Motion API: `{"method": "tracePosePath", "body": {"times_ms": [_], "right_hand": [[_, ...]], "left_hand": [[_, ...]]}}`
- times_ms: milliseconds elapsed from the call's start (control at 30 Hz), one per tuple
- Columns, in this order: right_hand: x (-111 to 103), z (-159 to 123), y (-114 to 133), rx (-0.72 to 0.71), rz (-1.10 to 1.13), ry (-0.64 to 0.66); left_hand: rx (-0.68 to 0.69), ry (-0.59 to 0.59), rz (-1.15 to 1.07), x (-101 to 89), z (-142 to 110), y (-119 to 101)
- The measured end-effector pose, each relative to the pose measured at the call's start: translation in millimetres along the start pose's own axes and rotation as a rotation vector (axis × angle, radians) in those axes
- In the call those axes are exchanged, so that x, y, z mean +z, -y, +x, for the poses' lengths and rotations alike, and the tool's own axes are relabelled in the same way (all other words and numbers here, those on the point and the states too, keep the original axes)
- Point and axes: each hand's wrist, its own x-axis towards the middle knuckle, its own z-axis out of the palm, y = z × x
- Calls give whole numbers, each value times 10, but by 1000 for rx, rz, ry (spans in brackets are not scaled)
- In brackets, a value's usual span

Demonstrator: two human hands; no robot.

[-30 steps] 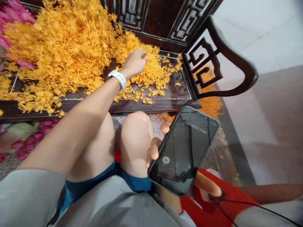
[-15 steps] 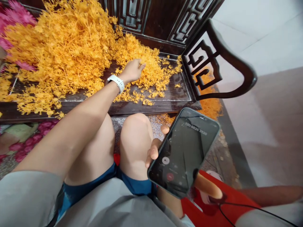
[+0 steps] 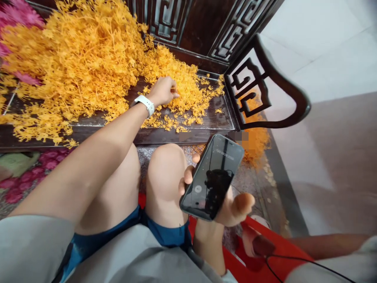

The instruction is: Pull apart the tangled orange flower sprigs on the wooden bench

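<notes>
My left hand (image 3: 161, 91) rests in a loose heap of orange dried flower sprigs (image 3: 88, 67), its fingers curled around a small piece of them. A white watch band (image 3: 145, 105) circles that wrist. The heap spreads over a dark carved wooden bench seat (image 3: 206, 124). My right hand (image 3: 231, 208) is low in front of my knee (image 3: 166, 173), shut around a black smartphone (image 3: 212, 177) with its glass facing up. The screen shows dark reflections, and its small text is unreadable.
Pink dried flowers (image 3: 17, 15) lie at the far upper left, and a pink-patterned rug (image 3: 29, 173) lies below the bench. A carved dark armrest (image 3: 265, 90) rises at the right. A red object (image 3: 265, 247) and a black cable (image 3: 294, 267) lie at the lower right.
The smartphone has moved left and tilted, and more of my right hand now shows around it. My left hand's fingers have curled in from their straighter spread among the sprigs.
</notes>
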Motion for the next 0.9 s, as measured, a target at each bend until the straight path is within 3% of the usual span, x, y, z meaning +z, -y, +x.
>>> {"method": "tracePosePath", "body": {"times_ms": [133, 367, 600, 900], "right_hand": [[60, 36, -19, -149, -4, -3], [-30, 95, 77, -142, -34, 73], [-50, 137, 225, -128, -49, -139], [-172, 239, 241, -84, -156, -221]], "left_hand": [[-68, -48, -61, -49, -24, -45], [-102, -107, -77, -86, -10, -97], [-140, -49, -6, -79, -59, -106], [-102, -62, 89, -88, -92, -166]]}}
